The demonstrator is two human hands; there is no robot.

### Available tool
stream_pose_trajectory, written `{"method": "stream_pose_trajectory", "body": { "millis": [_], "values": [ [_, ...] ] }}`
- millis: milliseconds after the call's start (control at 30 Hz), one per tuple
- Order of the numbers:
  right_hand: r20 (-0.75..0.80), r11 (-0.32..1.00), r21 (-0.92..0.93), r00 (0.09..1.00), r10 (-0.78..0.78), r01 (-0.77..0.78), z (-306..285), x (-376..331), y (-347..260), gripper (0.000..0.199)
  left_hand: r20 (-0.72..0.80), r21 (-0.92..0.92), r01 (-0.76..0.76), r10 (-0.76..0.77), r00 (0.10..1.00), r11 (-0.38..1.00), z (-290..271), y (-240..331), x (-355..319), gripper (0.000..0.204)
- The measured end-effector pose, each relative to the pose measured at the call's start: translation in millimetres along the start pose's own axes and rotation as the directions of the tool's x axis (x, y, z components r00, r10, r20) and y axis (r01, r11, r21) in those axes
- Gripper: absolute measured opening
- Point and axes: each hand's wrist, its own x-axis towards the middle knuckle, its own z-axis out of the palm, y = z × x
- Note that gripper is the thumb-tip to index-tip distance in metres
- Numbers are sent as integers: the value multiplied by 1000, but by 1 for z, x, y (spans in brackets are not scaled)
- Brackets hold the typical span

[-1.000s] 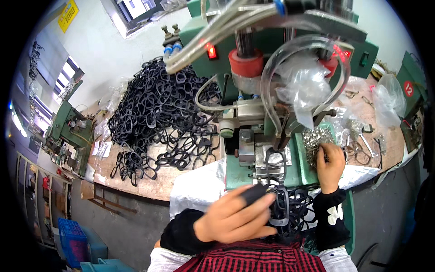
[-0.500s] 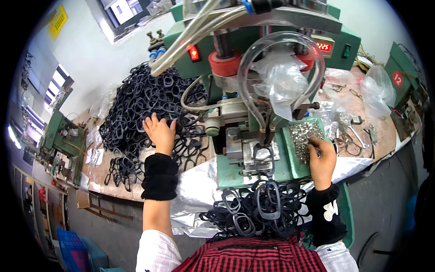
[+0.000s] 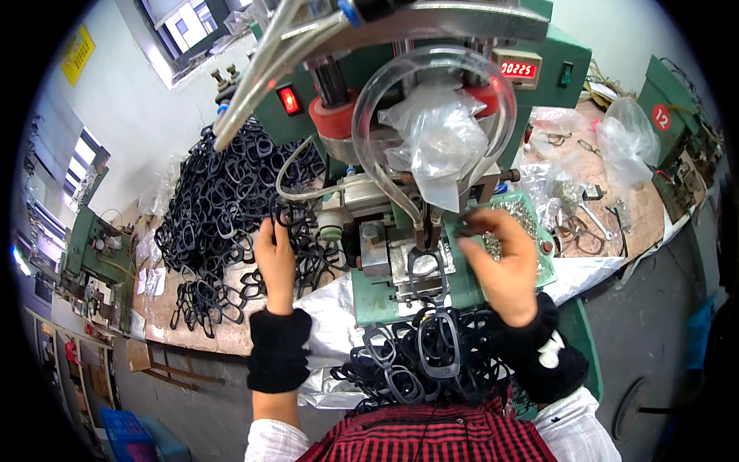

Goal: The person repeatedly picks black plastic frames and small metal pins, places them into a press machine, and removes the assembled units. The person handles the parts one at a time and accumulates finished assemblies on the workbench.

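My left hand (image 3: 275, 258) is closed at the near edge of a big heap of black eyeglass frames (image 3: 223, 185), pinching one black eyeglass frame (image 3: 288, 213) upright at its fingertips. My right hand (image 3: 504, 266) is curled beside the green press, left of a green tray (image 3: 545, 266) of small shiny metal parts (image 3: 517, 209). Its thumb and fingers point at the press head; what they pinch is too small and blurred to tell. Another eyeglass frame (image 3: 427, 276) sits on the metal fixture (image 3: 402, 262) under the press head, one lens ring hanging toward me.
More black frames (image 3: 400, 369) lie in my lap below the green press base (image 3: 373, 304). A clear hose (image 3: 362, 100) and plastic bag (image 3: 439, 131) hang before the press. At right lie a wrench (image 3: 596, 221), loose frames and plastic bags (image 3: 627, 146). Silver foil covers the table's front edge.
My left hand has picked an eyeglass frame from the heap and drawn it nearer. My right hand has left the tray of metal parts and moved left to the press. The view has shifted slightly.
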Motion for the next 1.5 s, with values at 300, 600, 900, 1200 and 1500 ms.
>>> {"method": "stream_pose_trajectory", "body": {
  "millis": [300,600,900,1200,1500],
  "values": [
    [-29,949,243,977,213,-200,30,-8,-12,51,-33,-469,67,-93,995,880,-1,60,-58,17],
    [63,909,342,971,229,-236,32,-14,-42,53,-310,-393,-727,663,681,563,-33,164,-75,14],
    [8,524,-851,998,-62,39,-65,-24,68,25,158,-360,-802,878,451,477,36,146,-87,27],
    [-34,509,-861,993,-110,27,-65,-25,64,19,232,-369,-733,820,523,572,33,144,-99,30],
    [-61,610,-789,978,-199,75,-70,-26,67,12,-261,291,-669,729,633,684,-68,125,-98,23]
  ]
}}
